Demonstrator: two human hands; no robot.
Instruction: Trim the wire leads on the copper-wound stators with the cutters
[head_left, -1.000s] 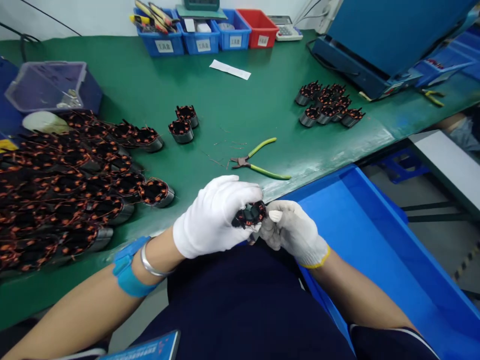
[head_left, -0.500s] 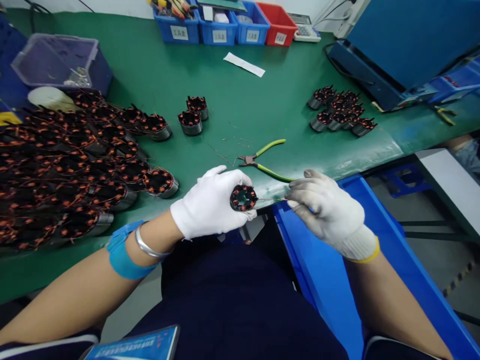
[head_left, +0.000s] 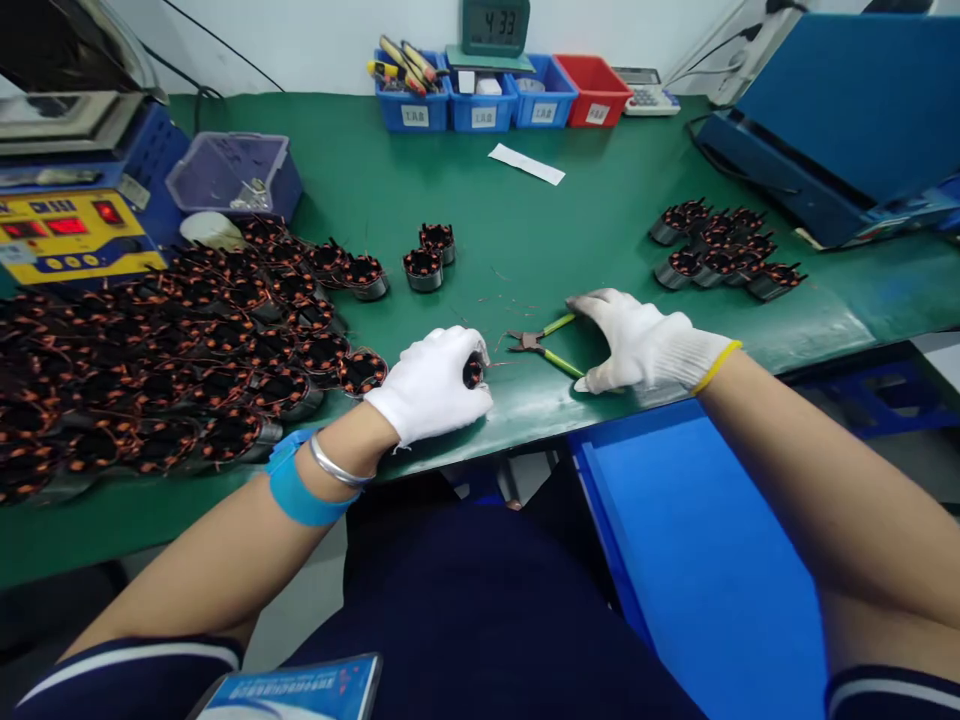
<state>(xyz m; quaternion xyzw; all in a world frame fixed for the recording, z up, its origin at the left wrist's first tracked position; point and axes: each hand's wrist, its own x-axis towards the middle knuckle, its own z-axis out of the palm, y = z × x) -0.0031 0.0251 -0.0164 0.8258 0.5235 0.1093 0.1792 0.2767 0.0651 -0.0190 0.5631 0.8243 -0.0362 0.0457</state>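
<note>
A wound core [head_left: 473,370] sits in the left hand [head_left: 437,387], near the front edge of the green table [head_left: 480,200], its dark round opening showing between thumb and fingers. The left hand is closed around it, back upward and fingers curled; the forearm reaches in from the lower left, crossed at the wrist by a silver bracelet [head_left: 334,464] and a blue wristband [head_left: 300,490]. A thin copper wire pokes out of the core toward the right.

Just beside it lie green-handled pliers [head_left: 531,342], jaws pointing left and handles spread apart. The right hand [head_left: 628,343] is over the handle ends, palm down and opened wide: fingers at the far handle, thumb at the near one. Whether it presses on them I cannot tell. Its forearm slants in from the lower right, the glove cuff edged in yellow.

Beyond the pliers' jaws are loose wire snippets [head_left: 510,303]. Two cores [head_left: 424,270] stand together farther back, a large crowd of cores [head_left: 187,350] fills the left side, and a smaller cluster [head_left: 720,250] stands at right. Below the table's edge is a blue tray [head_left: 720,540].
</note>
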